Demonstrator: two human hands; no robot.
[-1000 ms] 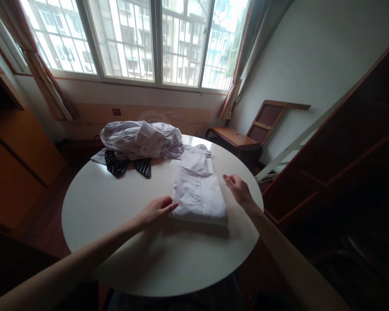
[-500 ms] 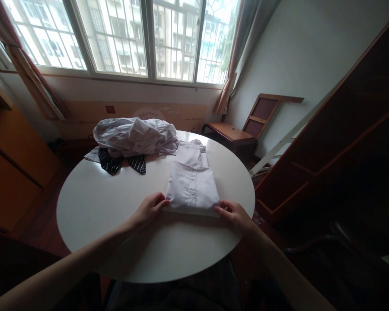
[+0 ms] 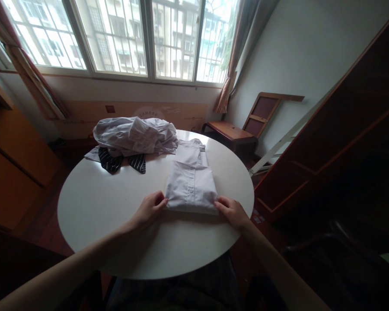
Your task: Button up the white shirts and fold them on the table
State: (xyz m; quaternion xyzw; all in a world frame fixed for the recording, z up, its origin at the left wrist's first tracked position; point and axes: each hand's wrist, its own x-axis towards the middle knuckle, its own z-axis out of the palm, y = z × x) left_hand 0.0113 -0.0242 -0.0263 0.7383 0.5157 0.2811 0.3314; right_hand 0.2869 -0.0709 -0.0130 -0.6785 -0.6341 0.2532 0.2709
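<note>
A folded white shirt (image 3: 190,183) lies on the round white table (image 3: 110,216), its collar end pointing towards the window. My left hand (image 3: 148,208) grips the shirt's near left corner. At the near right corner my right hand (image 3: 229,210) pinches the folded edge. Both hands rest low on the tabletop.
A heap of crumpled pale clothes (image 3: 134,135) with a dark striped garment (image 3: 121,161) under it lies at the table's far left. A wooden chair (image 3: 246,127) stands beyond the table on the right. A dark wooden cabinet (image 3: 340,142) fills the right side, a window the back.
My right hand has come from beside the shirt's right side down to its near right corner and closed on it. My left hand has closed on the near left corner.
</note>
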